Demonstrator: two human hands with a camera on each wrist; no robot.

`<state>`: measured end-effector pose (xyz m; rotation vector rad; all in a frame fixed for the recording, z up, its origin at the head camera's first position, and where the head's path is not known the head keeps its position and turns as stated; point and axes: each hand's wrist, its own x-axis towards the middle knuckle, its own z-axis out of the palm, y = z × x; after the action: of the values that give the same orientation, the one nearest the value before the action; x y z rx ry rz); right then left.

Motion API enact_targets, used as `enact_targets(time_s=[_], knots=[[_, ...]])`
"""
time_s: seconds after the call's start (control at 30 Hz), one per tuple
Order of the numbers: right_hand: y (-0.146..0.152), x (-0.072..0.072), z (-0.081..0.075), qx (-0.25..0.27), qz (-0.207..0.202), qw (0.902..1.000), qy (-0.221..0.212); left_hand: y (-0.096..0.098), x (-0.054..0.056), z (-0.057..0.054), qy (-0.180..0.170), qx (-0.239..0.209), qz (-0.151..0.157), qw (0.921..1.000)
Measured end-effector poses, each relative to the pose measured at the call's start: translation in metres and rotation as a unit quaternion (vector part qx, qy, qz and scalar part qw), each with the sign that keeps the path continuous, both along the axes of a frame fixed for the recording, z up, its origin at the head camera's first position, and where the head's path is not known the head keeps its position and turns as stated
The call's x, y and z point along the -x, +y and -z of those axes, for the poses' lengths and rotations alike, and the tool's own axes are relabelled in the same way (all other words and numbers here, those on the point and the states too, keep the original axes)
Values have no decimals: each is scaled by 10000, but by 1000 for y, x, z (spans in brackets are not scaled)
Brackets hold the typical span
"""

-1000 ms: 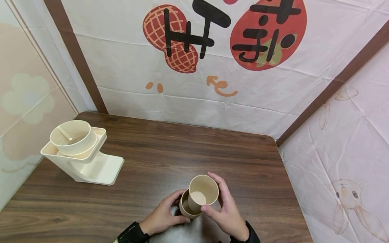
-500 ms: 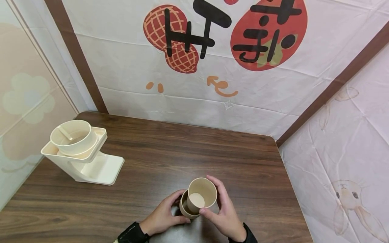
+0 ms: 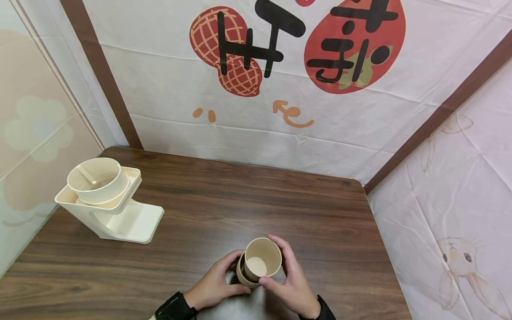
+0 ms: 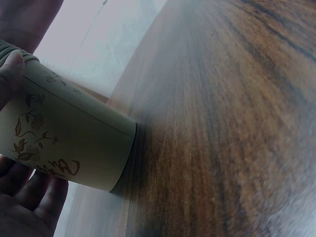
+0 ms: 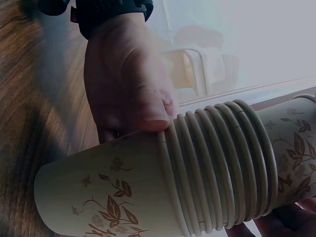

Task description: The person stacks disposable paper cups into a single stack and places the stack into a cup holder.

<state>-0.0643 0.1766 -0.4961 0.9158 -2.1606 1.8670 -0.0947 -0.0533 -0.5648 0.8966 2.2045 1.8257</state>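
A stack of paper cups (image 3: 242, 276) stands upright on the table. My left hand (image 3: 218, 281) grips its side. The left wrist view shows its lowest cup (image 4: 74, 136), printed with brown leaves and flowers, base against the wood. My right hand (image 3: 292, 284) holds another paper cup (image 3: 269, 252) by its side, thumb near, fingers on the far side. That cup's lower part is hidden inside the stack's mouth. Several stacked rims (image 5: 222, 168) show in the right wrist view, with the held cup (image 5: 296, 153) rising out of them.
At the left of the brown wooden table (image 3: 320, 213) is a cream plastic stand (image 3: 138, 222). A round cream container (image 3: 98, 193) with a bar inside sits on its top. Printed cloth walls (image 3: 172, 138) border the table at the back and sides.
My right hand and its cup have moved slightly left and down, so that the cup overlaps the stack more. The left hand and the stack have stayed in place.
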Motion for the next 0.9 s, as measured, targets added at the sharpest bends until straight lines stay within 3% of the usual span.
enact_targets(time_s=[0.9], knots=[[3,-1,10,-399,124,9988,-265,2,-3,0,297,-62,-25,9995]])
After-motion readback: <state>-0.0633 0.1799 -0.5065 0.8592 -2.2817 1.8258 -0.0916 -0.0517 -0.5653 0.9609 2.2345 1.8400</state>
